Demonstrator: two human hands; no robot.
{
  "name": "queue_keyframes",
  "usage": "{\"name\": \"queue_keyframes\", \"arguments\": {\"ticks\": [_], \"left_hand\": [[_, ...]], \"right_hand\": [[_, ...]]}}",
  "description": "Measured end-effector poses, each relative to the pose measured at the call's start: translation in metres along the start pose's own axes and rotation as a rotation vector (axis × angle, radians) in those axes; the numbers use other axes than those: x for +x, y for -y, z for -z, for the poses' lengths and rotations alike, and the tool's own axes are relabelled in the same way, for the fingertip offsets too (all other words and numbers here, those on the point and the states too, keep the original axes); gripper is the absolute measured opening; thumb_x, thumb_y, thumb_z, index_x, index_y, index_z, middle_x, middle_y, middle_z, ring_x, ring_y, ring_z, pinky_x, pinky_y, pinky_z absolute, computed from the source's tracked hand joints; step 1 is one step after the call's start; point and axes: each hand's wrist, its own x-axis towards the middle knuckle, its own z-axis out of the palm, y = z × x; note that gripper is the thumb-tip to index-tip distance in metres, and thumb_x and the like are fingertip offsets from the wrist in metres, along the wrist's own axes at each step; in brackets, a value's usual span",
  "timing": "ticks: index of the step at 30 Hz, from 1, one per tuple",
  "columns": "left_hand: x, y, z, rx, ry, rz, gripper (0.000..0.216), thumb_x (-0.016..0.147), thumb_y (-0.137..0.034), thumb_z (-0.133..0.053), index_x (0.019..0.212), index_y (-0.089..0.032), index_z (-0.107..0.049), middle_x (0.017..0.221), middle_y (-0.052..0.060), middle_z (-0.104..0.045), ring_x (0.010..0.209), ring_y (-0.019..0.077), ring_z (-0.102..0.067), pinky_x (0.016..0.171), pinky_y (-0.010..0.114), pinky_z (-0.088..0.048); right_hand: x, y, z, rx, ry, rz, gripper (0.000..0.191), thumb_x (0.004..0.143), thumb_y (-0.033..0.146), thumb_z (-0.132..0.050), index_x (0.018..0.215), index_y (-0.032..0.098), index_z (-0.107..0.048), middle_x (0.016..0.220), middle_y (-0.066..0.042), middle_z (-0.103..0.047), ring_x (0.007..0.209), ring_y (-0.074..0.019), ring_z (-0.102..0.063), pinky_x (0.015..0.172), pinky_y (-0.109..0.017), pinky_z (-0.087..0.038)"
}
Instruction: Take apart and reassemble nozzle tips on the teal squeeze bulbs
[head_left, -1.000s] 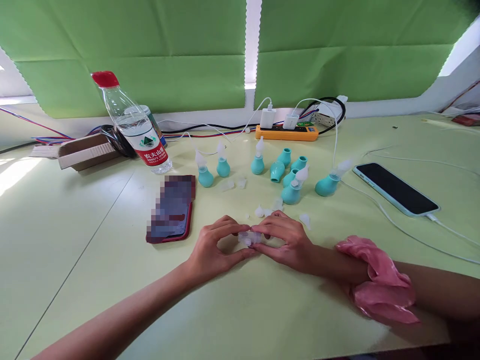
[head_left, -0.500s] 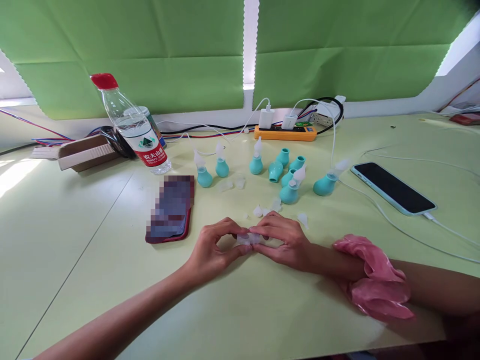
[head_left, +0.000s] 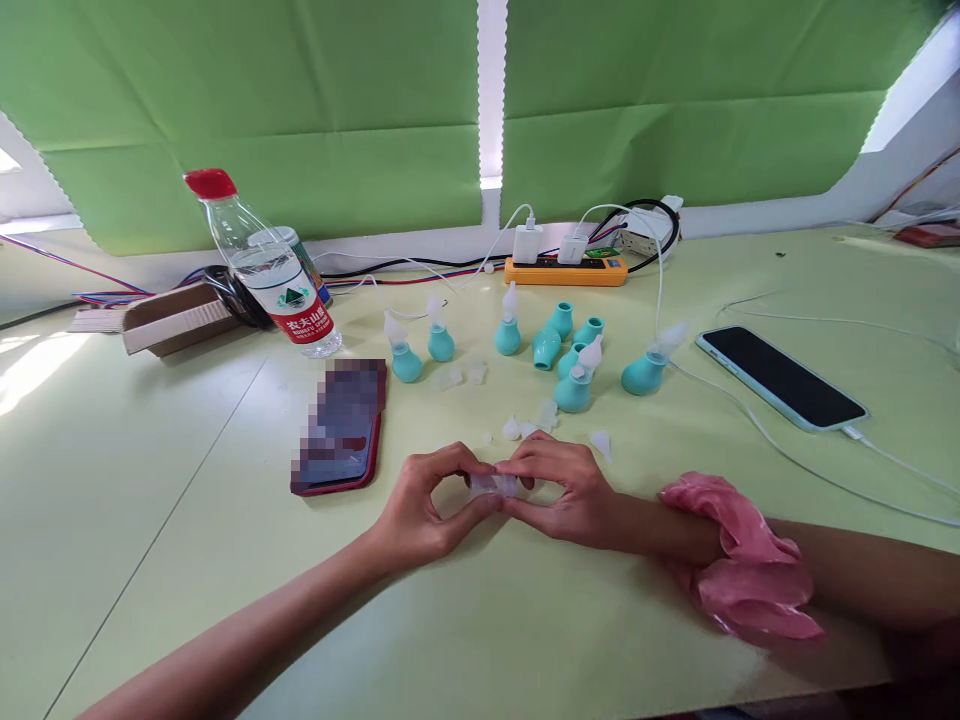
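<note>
My left hand [head_left: 424,505] and my right hand [head_left: 561,490] meet at the middle of the pale green table [head_left: 187,520], both pinched on a small clear plastic piece [head_left: 492,484] held between their fingertips. A pink scrunchie [head_left: 739,560] sits on my right wrist. Just beyond my hands lie several loose clear plastic tips [head_left: 529,424]. Farther back stand several teal rubber bulbs [head_left: 573,390], some fitted with clear tips, some bare.
A red phone [head_left: 342,430] lies left of my hands. A water bottle [head_left: 262,265] and a cardboard box [head_left: 172,315] stand at the back left. An orange power strip [head_left: 566,268] with chargers sits at the back; a light-blue phone [head_left: 780,375] charges at the right.
My hands have stayed together on the clear piece, lifting it slightly off the table. The view has tilted a little downward.
</note>
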Motion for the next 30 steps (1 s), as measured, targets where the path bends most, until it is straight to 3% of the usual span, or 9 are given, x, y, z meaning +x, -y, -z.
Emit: {"name": "queue_keyframes", "arguments": {"ticks": [4, 6, 10, 12, 17, 21, 24, 27, 30], "left_hand": [[0.030, -0.015, 0.015, 0.257, 0.132, -0.236, 0.015, 0.076, -0.018, -0.046, 0.081, -0.013, -0.059, 0.071, 0.005, -0.059, 0.064, 0.0139, -0.054, 0.060, 0.026, -0.044], [0.057, -0.018, 0.018, 0.432, 0.129, -0.328, 0.029, 0.079, -0.017, -0.042, 0.105, -0.014, -0.052, 0.074, 0.005, -0.060, 0.065, 0.0140, -0.055, 0.061, 0.026, -0.043], [0.117, -0.006, 0.002, 1.026, 0.214, -0.300, 0.051, 0.073, -0.001, -0.039, 0.120, -0.021, -0.042, 0.055, 0.002, -0.055, 0.056, 0.0196, -0.056, 0.051, 0.027, -0.036], [0.139, 0.005, -0.012, 1.101, 0.288, -0.296, 0.052, 0.071, 0.003, -0.039, 0.117, -0.022, -0.044, 0.055, 0.003, -0.056, 0.055, 0.0208, -0.057, 0.052, 0.027, -0.034], [0.166, 0.026, -0.034, 1.101, 0.303, -0.318, 0.034, 0.076, 0.001, -0.041, 0.103, -0.016, -0.053, 0.057, 0.006, -0.057, 0.060, 0.0229, -0.059, 0.053, 0.028, -0.033], [0.164, 0.028, -0.030, 1.088, 0.257, -0.321, 0.033, 0.075, -0.002, -0.042, 0.103, -0.015, -0.053, 0.055, 0.005, -0.057, 0.062, 0.0229, -0.059, 0.052, 0.027, -0.034], [0.144, 0.017, -0.018, 1.063, 0.166, -0.307, 0.026, 0.078, -0.017, -0.044, 0.102, -0.014, -0.054, 0.062, 0.006, -0.059, 0.061, 0.0213, -0.058, 0.052, 0.027, -0.037], [0.107, -0.003, -0.001, 0.997, 0.008, -0.303, 0.032, 0.079, -0.030, -0.043, 0.105, -0.013, -0.052, 0.089, 0.012, -0.057, 0.072, 0.0206, -0.057, 0.058, 0.031, -0.042], [0.064, -0.017, 0.010, 0.590, -0.245, -0.312, 0.021, 0.070, -0.027, -0.055, 0.088, -0.015, -0.058, 0.099, 0.011, -0.054, 0.092, 0.0211, -0.054, 0.076, 0.032, -0.044]], "right_hand": [[0.003, 0.004, 0.001, 0.020, -0.049, 0.023, 0.013, 0.067, 0.021, -0.063, 0.078, 0.016, -0.057, 0.056, 0.000, -0.055, 0.052, -0.0101, -0.049, 0.054, -0.024, -0.042], [0.003, 0.006, 0.003, -0.001, -0.031, 0.041, 0.011, 0.067, 0.021, -0.061, 0.075, 0.016, -0.055, 0.055, 0.001, -0.054, 0.050, -0.0103, -0.048, 0.056, -0.026, -0.042], [0.002, 0.009, 0.007, -0.002, 0.052, 0.033, 0.008, 0.067, 0.021, -0.056, 0.069, 0.017, -0.050, 0.054, 0.001, -0.051, 0.050, -0.0111, -0.045, 0.056, -0.028, -0.040], [0.003, 0.009, 0.008, 0.005, 0.080, 0.026, 0.008, 0.067, 0.022, -0.054, 0.067, 0.017, -0.048, 0.054, 0.001, -0.049, 0.051, -0.0111, -0.044, 0.054, -0.027, -0.039], [0.004, 0.008, 0.010, -0.012, 0.106, 0.046, 0.010, 0.071, 0.026, -0.052, 0.070, 0.017, -0.048, 0.058, 0.000, -0.049, 0.054, -0.0116, -0.045, 0.054, -0.026, -0.039], [0.004, 0.009, 0.011, -0.019, 0.069, -0.007, 0.010, 0.075, 0.026, -0.052, 0.078, 0.017, -0.050, 0.062, -0.001, -0.054, 0.057, -0.0118, -0.049, 0.054, -0.024, -0.041], [0.003, 0.010, 0.012, 0.008, 0.006, -0.035, 0.011, 0.076, 0.024, -0.052, 0.084, 0.017, -0.051, 0.064, -0.001, -0.057, 0.057, -0.0110, -0.052, 0.055, -0.022, -0.043], [0.001, 0.010, 0.012, 0.046, -0.029, -0.054, 0.013, 0.077, 0.021, -0.052, 0.090, 0.017, -0.051, 0.072, -0.002, -0.061, 0.063, -0.0114, -0.057, 0.062, -0.022, -0.046], [-0.004, 0.008, 0.011, 0.117, -0.038, -0.140, 0.014, 0.080, 0.023, -0.049, 0.093, 0.019, -0.047, 0.078, -0.004, -0.060, 0.069, -0.0131, -0.057, 0.063, -0.024, -0.047]]}}
